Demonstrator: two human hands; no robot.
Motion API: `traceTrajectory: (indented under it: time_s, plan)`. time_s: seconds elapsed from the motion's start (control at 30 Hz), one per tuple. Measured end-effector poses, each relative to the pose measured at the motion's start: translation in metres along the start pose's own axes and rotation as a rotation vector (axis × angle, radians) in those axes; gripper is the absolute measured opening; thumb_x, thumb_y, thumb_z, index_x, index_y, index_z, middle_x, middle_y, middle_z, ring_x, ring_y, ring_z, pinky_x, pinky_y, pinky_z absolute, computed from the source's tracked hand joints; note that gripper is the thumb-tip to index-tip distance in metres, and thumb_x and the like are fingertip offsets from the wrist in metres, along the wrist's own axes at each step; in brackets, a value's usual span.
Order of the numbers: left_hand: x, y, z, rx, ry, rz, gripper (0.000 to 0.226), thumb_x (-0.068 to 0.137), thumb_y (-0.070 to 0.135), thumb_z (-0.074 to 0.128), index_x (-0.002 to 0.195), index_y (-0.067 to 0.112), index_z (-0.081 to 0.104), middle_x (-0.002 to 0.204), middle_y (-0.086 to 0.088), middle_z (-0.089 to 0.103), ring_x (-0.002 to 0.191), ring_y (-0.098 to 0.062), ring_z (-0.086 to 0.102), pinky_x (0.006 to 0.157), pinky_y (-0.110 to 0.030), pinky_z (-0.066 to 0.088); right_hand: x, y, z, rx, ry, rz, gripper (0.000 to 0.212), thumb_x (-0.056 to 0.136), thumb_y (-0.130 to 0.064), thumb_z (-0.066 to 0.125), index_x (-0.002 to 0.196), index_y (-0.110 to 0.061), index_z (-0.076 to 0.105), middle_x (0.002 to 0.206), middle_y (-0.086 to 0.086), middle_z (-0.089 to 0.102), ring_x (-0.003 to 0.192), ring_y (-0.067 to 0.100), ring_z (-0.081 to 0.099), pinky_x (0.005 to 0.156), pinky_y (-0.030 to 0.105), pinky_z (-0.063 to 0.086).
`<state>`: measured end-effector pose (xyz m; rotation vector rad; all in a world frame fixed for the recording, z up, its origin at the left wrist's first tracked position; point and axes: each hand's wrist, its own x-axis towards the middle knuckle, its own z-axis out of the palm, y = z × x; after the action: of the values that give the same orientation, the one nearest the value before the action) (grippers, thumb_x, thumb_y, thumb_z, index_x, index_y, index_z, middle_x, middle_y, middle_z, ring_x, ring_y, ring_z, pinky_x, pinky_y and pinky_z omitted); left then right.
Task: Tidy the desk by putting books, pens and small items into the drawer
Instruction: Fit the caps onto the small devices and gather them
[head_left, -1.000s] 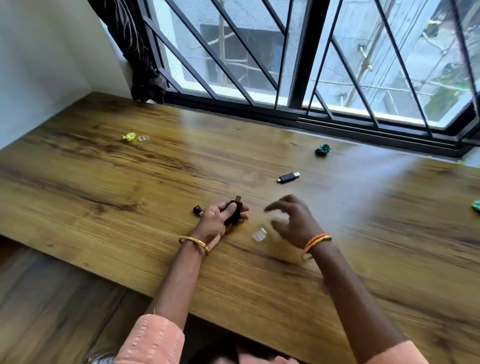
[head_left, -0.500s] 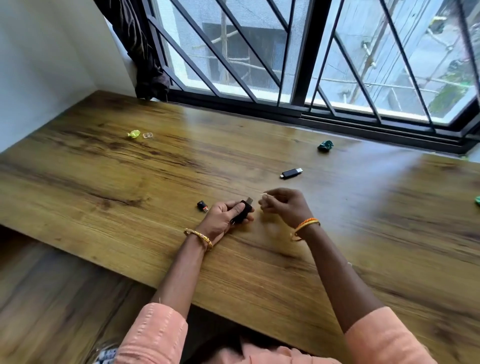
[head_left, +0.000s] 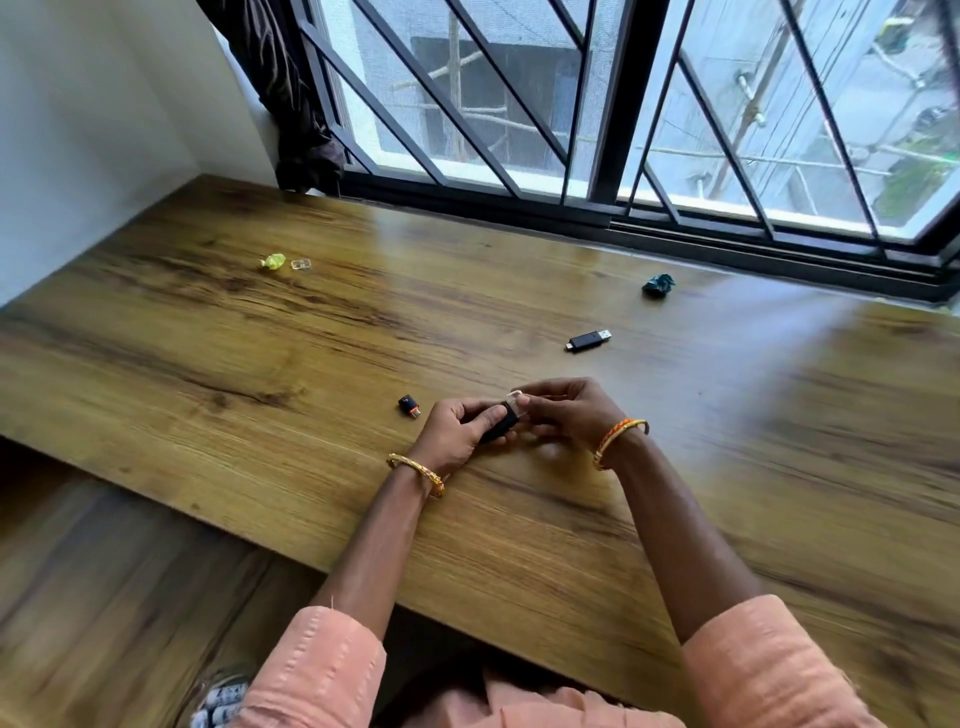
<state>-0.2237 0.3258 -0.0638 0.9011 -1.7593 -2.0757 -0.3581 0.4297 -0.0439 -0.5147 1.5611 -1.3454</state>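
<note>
My left hand (head_left: 457, 431) grips a small black USB stick (head_left: 500, 425) just above the wooden desk (head_left: 260, 364). My right hand (head_left: 566, 408) pinches a clear plastic cap (head_left: 517, 401) right at the stick's tip. A small black adapter with an orange end (head_left: 409, 406) lies just left of my left hand. A second black USB stick (head_left: 588, 341) lies farther back on the right. No drawer is in view.
A crumpled green wrapper (head_left: 273, 261) and a small clear cap (head_left: 301, 264) lie at the far left. A dark teal crumpled wrapper (head_left: 658, 285) sits near the window frame (head_left: 675, 244). A white wall borders the desk's left side.
My right hand picked the clear cap up off the desk and brought it to the tip of the USB stick in my left hand. The left hand tilted the stick toward it.
</note>
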Motion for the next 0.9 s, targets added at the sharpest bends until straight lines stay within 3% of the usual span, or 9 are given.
traceTrajectory:
  time_s: [0.23,0.47,0.67,0.9]
  plan:
    - [-0.0016,-0.0014,0.0049,0.035,0.039,0.013,0.021,0.091,-0.001,0.055,0.109,-0.005,0.063,0.084,-0.007,0.067,0.058,-0.007,0.069,0.057,-0.014,0.054,0.0040,-0.0048,-0.0047,0.004,-0.064,0.041,0.017,0.082,-0.002,0.065,0.099,-0.001,0.068,0.089,0.014,0.067,0.080,0.020,0.065,0.072,0.025,0.058]
    - [-0.0019,-0.0001,0.0037,0.062,0.033,0.008,0.023,0.091,-0.001,0.054,0.113,-0.006,0.062,0.086,-0.004,0.066,0.059,-0.007,0.069,0.060,-0.014,0.055,0.0028,-0.0096,-0.0080,0.005,-0.093,0.090,0.015,0.084,0.000,0.062,0.098,-0.001,0.067,0.089,0.015,0.066,0.069,0.014,0.067,0.065,0.023,0.059]
    - [-0.0025,0.0018,0.0039,0.059,0.031,0.012,0.023,0.090,-0.004,0.054,0.112,-0.005,0.062,0.085,-0.004,0.066,0.058,-0.006,0.068,0.060,-0.014,0.055,0.0006,-0.0030,-0.0025,-0.032,-0.042,0.074,0.022,0.084,-0.005,0.065,0.106,0.000,0.066,0.091,0.014,0.067,0.079,0.019,0.065,0.070,0.029,0.058]
    - [-0.0006,0.0021,0.0020,0.091,0.023,0.007,0.024,0.089,-0.003,0.056,0.112,-0.005,0.063,0.088,-0.008,0.067,0.061,-0.007,0.069,0.062,-0.016,0.056,-0.0014,-0.0015,-0.0021,-0.113,-0.004,0.048,0.017,0.081,-0.010,0.070,0.097,-0.006,0.071,0.084,0.015,0.069,0.070,0.023,0.061,0.060,0.026,0.057]
